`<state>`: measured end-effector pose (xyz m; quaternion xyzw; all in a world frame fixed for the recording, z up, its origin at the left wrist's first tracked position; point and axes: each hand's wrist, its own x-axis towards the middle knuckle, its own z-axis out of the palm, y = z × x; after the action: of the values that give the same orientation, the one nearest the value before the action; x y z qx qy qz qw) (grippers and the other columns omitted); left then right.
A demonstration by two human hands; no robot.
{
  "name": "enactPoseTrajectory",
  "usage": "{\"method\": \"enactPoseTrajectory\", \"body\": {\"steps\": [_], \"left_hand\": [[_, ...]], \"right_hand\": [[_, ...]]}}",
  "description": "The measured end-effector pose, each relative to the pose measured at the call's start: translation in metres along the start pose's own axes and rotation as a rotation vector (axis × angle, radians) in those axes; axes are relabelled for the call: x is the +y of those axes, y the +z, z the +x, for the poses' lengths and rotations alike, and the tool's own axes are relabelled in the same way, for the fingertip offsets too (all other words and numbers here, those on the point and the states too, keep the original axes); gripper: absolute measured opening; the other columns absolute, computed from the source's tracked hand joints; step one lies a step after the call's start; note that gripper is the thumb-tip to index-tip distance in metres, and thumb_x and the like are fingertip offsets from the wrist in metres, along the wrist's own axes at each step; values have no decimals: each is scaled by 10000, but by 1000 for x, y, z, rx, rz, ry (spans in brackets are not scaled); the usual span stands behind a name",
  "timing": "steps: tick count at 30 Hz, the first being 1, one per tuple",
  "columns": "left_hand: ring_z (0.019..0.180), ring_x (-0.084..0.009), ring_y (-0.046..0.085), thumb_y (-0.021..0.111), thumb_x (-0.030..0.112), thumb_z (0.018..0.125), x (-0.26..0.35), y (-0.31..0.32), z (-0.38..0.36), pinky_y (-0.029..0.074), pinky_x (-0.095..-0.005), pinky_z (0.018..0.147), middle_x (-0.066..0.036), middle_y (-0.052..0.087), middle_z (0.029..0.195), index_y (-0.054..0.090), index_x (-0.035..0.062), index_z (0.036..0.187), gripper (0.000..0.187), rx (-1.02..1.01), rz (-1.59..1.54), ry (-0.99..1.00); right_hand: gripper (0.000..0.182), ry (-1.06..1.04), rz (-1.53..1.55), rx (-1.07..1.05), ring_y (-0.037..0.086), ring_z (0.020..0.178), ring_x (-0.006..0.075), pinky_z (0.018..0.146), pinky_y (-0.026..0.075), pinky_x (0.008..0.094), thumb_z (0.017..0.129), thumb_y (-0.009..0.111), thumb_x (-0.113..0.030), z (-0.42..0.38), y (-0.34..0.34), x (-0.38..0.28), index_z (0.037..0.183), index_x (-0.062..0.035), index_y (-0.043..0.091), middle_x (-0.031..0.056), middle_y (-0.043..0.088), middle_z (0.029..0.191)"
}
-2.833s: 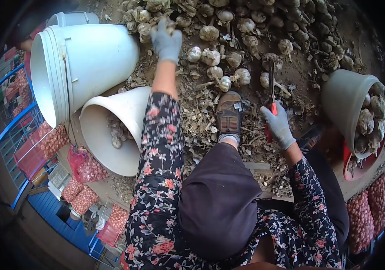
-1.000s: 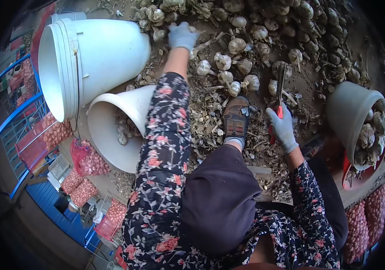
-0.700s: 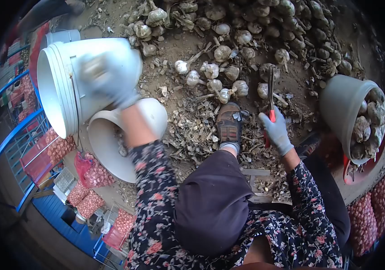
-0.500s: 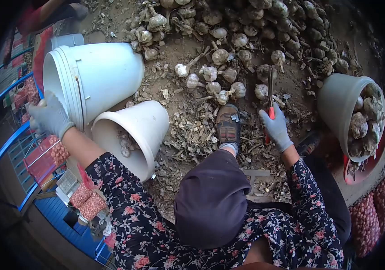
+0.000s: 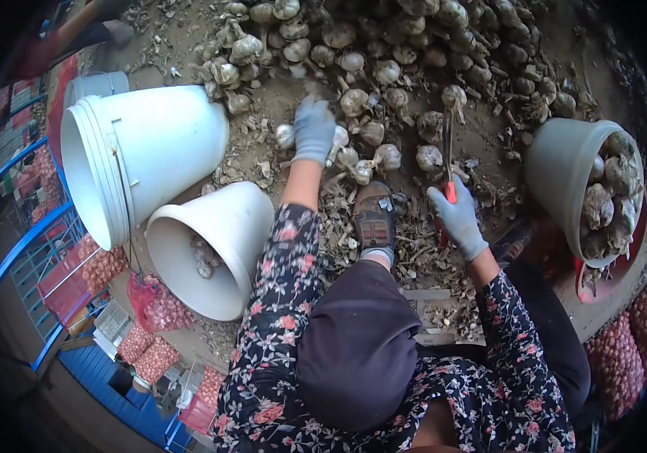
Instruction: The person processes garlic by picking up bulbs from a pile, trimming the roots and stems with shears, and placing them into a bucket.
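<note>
My left hand (image 5: 313,130), in a grey glove, reaches down among the loose garlic bulbs (image 5: 387,157) near the foot of the pile. Its fingers are smeared by motion, so whether they hold a bulb does not show. My right hand (image 5: 455,215), gloved alike, is closed around red-handled shears (image 5: 451,192). Their long metal blades point away from me, with the tips close to a garlic bulb (image 5: 454,97). My shoe (image 5: 375,219) stands between the two hands, just in front of the bulbs.
At left lie a large white bucket (image 5: 180,124) and a smaller one (image 5: 251,219) with bulbs inside. A grey bucket (image 5: 554,170) of garlic tilts at right, near filled net bags (image 5: 612,366). The garlic pile (image 5: 414,26) spreads behind. Another person's arm (image 5: 70,34) shows top left.
My left hand has swung from the large bucket's mouth at left over to the bulbs in the middle. My right hand still grips the shears in nearly the same place.
</note>
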<state>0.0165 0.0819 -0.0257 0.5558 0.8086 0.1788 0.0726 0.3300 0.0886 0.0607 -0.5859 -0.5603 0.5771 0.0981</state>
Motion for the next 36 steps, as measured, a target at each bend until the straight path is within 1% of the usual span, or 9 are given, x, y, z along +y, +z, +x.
{"method": "enactPoseTrajectory", "body": {"steps": [2,4,6,9,11,16,22,27,36], "left_hand": [[948,-359,603,598,76,761,-9,-18,-15,476,-408,883,-186,624,1040,640,11,893,153,73,-200,-143],[969,-287,617,622,65,784,7,-49,-14,485,-423,882,-130,639,1038,618,-7,953,184,357,-1051,-603],[1012,-237,600,637,53,796,-22,-82,-9,493,-471,870,-108,619,1090,575,-8,1088,305,424,-1414,-573],[1022,-268,596,664,94,775,-59,-106,-17,502,-490,849,-144,551,1195,531,80,1219,463,426,-673,-584],[1063,-314,586,684,176,759,-3,-141,-6,494,-465,875,-166,460,1283,483,204,1300,577,74,612,-777],[1113,-397,546,711,306,708,6,-116,-11,460,-419,926,-240,491,1259,463,184,1313,665,-576,383,-639],[1008,-383,593,735,292,690,11,-112,-34,488,-448,852,-206,554,1146,501,66,1174,583,-282,219,-579],[931,-358,600,751,295,657,43,-140,-51,490,-425,805,-210,586,1026,550,61,1115,553,-180,-46,-320],[930,-345,588,740,277,645,82,-141,-51,470,-413,831,-193,599,997,585,44,1103,537,-170,32,-180]], "right_hand": [[344,17,-33,-39,547,716,344,674,449,390,797,658,-287,4,2,10,950,-7,528,176,578,791],[359,74,15,-71,562,747,348,700,459,386,795,663,-292,7,2,7,974,-6,541,181,593,825],[389,30,-85,-42,571,759,357,707,462,391,795,660,-307,7,1,17,1001,1,542,194,597,836],[389,59,-128,-73,579,776,373,698,457,400,793,662,-306,2,-2,8,993,-1,528,207,591,834],[369,14,-114,-60,578,778,377,693,456,404,797,658,-295,0,1,8,980,-4,525,212,590,836],[305,-81,-195,-68,589,787,405,668,456,422,808,644,-259,-14,7,-6,951,-18,522,226,598,841],[364,-152,-315,-366,598,834,441,715,473,482,809,613,-270,-36,37,-25,1025,-8,481,261,609,832],[583,-162,-386,-375,563,1047,398,890,446,456,817,594,-370,-31,64,-43,1240,-9,421,265,582,1092],[390,-270,-375,-367,602,836,443,748,475,484,838,573,-346,-16,61,-60,989,-1,469,271,617,809]]}}
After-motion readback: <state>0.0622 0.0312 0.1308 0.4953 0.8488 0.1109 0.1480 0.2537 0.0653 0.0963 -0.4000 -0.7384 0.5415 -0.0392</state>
